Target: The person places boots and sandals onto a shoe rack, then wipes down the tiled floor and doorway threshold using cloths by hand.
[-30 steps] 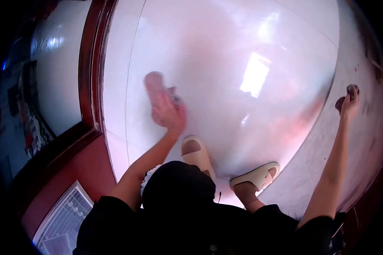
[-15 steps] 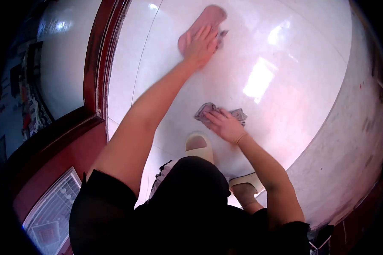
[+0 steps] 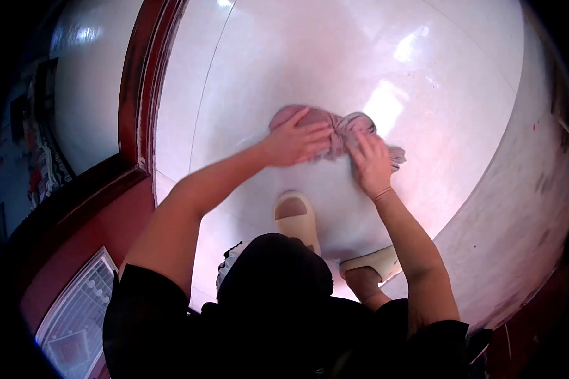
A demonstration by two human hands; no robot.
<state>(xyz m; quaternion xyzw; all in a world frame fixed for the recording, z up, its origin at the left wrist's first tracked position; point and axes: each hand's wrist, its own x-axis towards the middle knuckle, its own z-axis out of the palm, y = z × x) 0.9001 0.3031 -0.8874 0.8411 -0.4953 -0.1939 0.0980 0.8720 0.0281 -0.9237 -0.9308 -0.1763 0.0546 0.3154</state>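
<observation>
My left hand [image 3: 297, 140] lies flat with fingers outstretched on a dusty-pink cloth [image 3: 325, 120] spread over the shiny pale tiled floor [image 3: 259, 69]. Beside it, my right hand [image 3: 371, 164] rests on a crumpled grey cloth [image 3: 359, 122], its fingers extended and slightly apart. The two cloths touch each other between my hands. Part of each cloth is hidden under a palm. Below the hands, a cream slipper [image 3: 297, 224] is on one foot, and another cream slipper [image 3: 389, 260] is on the other.
A dark red door frame [image 3: 133, 126] with worn edges runs along the left, with a patterned panel [image 3: 79, 309] low beside it. A greyish, stained surface [image 3: 512, 234] curves along the right. Bright light reflects off the floor ahead.
My left hand has pulled the pink cloth back toward me. My right hand has slid the grey cloth forward and a little right, so the cloths now meet.
</observation>
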